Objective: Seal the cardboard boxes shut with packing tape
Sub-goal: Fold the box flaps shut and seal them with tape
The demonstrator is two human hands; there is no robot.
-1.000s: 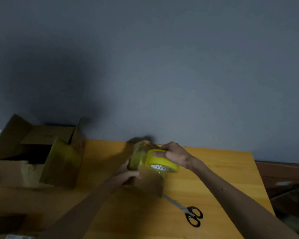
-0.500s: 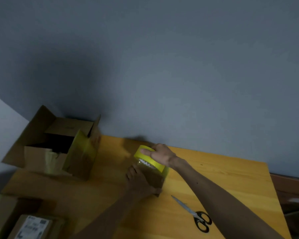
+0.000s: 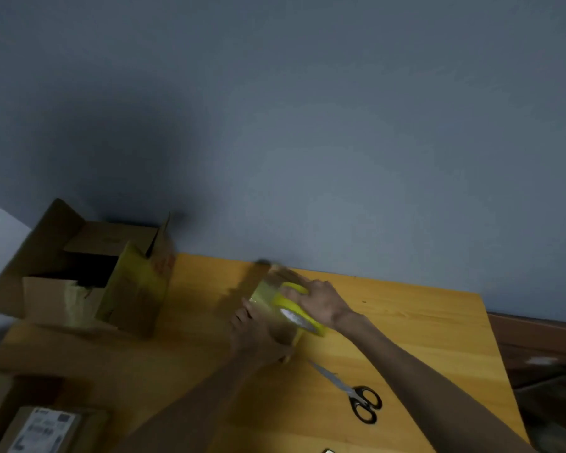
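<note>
At frame centre, small brown cardboard box point(image 3: 283, 331) held by left hand point(image 3: 255, 340), yellow packing tape roll point(image 3: 299, 318) gripped on it by right hand point(image 3: 321, 302), large open cardboard carton point(image 3: 46, 289) at left, contents lost in shadow.

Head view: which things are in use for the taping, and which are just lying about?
In use: small box, held by left hand; tape roll, gripped by right hand.
Lying about: scissors on the table; large open box at left; labelled parcel, near left corner.
</note>
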